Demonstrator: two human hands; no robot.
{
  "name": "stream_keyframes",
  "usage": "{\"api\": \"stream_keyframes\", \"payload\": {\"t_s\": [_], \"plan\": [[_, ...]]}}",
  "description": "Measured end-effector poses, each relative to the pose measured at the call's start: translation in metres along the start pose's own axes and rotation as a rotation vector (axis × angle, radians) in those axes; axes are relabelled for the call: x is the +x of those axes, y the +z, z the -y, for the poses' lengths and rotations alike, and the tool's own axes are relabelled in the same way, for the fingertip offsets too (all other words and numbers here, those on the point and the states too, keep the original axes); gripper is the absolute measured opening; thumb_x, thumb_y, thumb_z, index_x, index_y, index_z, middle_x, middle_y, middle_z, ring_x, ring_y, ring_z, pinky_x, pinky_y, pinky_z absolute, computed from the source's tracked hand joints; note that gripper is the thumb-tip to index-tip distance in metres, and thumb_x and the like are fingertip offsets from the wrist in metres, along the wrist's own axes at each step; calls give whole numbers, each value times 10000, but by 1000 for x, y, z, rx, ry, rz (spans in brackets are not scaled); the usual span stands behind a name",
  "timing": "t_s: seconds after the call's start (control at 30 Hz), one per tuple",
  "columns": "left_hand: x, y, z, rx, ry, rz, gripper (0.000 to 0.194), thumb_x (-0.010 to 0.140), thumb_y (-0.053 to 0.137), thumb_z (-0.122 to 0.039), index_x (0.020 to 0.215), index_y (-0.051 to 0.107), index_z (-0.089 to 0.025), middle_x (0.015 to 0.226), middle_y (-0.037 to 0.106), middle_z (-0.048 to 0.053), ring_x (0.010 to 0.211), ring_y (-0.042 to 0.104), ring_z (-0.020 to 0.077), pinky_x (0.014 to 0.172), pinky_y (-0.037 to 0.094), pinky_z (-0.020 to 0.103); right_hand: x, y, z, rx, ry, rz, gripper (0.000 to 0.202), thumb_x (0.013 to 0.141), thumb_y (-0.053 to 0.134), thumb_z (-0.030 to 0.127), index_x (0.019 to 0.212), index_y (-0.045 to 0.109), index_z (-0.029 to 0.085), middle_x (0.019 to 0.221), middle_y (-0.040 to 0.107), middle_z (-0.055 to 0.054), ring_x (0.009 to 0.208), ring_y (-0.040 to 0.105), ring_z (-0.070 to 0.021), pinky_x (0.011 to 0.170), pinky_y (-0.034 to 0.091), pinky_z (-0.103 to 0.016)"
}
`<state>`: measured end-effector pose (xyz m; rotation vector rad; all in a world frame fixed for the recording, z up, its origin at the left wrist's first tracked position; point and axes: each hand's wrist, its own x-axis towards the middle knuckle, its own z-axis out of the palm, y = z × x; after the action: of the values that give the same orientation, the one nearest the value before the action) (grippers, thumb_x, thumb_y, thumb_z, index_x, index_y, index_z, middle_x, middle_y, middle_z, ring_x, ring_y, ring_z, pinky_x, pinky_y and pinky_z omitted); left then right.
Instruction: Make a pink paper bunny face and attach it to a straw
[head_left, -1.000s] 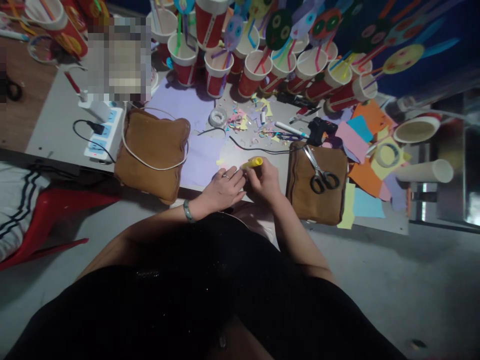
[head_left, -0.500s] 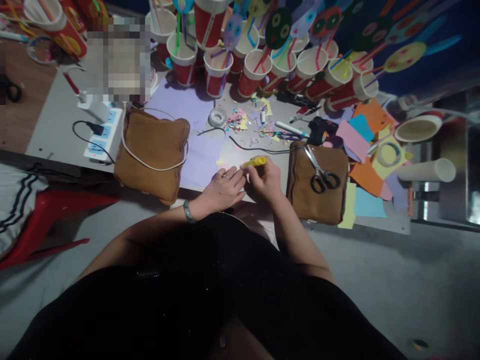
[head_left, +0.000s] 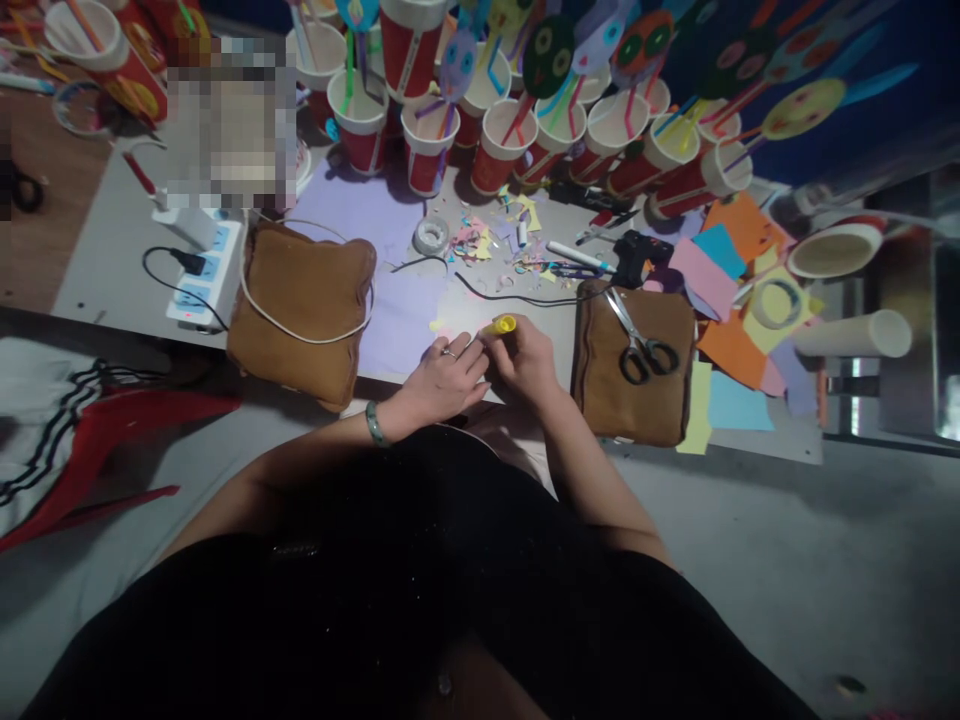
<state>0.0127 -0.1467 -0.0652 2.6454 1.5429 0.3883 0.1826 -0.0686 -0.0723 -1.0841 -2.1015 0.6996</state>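
Observation:
My right hand (head_left: pixel 525 362) is closed around a yellow marker (head_left: pixel 499 327). The marker slants up from the fingers, and its round end faces me. Beside it, at the front edge of the table, my left hand (head_left: pixel 448 378) has its fingers bent and pressed together, pointing toward the right hand. Whatever lies under those fingers is hidden. The two hands almost touch. Just beyond them lie a purple sheet (head_left: pixel 401 320) and a small yellow scrap (head_left: pixel 435 325).
Brown cushions (head_left: pixel 300 300) (head_left: pixel 637 400) flank the hands; scissors (head_left: pixel 641 350) rest on the right one. Behind are a tape roll (head_left: pixel 432 237), paper scraps (head_left: pixel 480 240), a black cable (head_left: pixel 525 300), a glue gun (head_left: pixel 641 257) and several red cups (head_left: pixel 495 175). A power strip (head_left: pixel 206 285) stands left.
The yellow marker has tilted so its round end points more toward me, and my right hand has shifted slightly left. My left hand stays nearly in place.

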Motion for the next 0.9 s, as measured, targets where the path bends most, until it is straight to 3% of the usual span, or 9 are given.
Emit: {"api": "stream_keyframes", "payload": {"t_s": [0.1, 0.2, 0.3, 0.5, 0.73, 0.83, 0.9], "plan": [[0, 1, 0, 3, -2, -3, 450, 1043, 407, -360, 1359, 602, -107, 1362, 634, 176, 1269, 515, 327, 1035, 370, 474, 1, 1, -3, 20, 60, -91, 185, 973, 562, 411, 998, 574, 228, 897, 704, -48, 759, 657, -176, 713, 546, -339], [0, 0, 0, 0, -5, 4, 457, 1043, 402, -358, 1378, 583, -104, 1327, 649, 165, 1250, 523, 322, 1018, 378, 469, 0, -3, -10, 178, 218, -202, 242, 973, 583, 472, 988, 554, 233, 798, 665, -2, 575, 590, -124, 575, 518, -293], [0, 0, 1, 2, 3, 5, 457, 1045, 394, -355, 1394, 572, -120, 1345, 640, 157, 1253, 519, 325, 1016, 373, 474, -5, -10, -15, 295, 282, -217, 291, 951, 621, 514, 953, 548, 233, 721, 624, 31, 476, 527, -97, 481, 478, -264], [0, 1, 1, -20, 7, 18, 495, 1034, 427, -367, 1458, 530, -134, 1354, 630, 164, 1274, 505, 338, 1031, 363, 492, -15, -20, -11, 200, 224, -124, 269, 953, 621, 479, 1034, 587, 224, 799, 677, 0, 529, 565, -112, 537, 513, -286], [1, 1, 1, -10, 10, 8, 486, 1046, 393, -371, 1429, 547, -113, 1333, 639, 159, 1258, 508, 329, 1027, 361, 486, -11, -24, -12, -77, 3, 4, 183, 968, 566, 368, 1063, 593, 215, 985, 722, -92, 838, 691, -209, 766, 576, -364], [1, 0, 1, -10, 10, 14, 479, 1045, 396, -363, 1421, 549, -108, 1341, 632, 160, 1260, 507, 331, 1023, 361, 490, -10, -19, -18, -98, -21, -27, 192, 986, 526, 386, 1052, 583, 215, 1028, 711, -119, 914, 690, -231, 826, 574, -402], [1, 0, 1, -14, 4, 20, 480, 1043, 402, -365, 1430, 545, -119, 1353, 627, 164, 1263, 505, 333, 1020, 362, 492, -10, -16, -20, -30, 58, -92, 225, 986, 538, 430, 1056, 575, 219, 956, 702, -88, 792, 675, -201, 754, 573, -381]]}}
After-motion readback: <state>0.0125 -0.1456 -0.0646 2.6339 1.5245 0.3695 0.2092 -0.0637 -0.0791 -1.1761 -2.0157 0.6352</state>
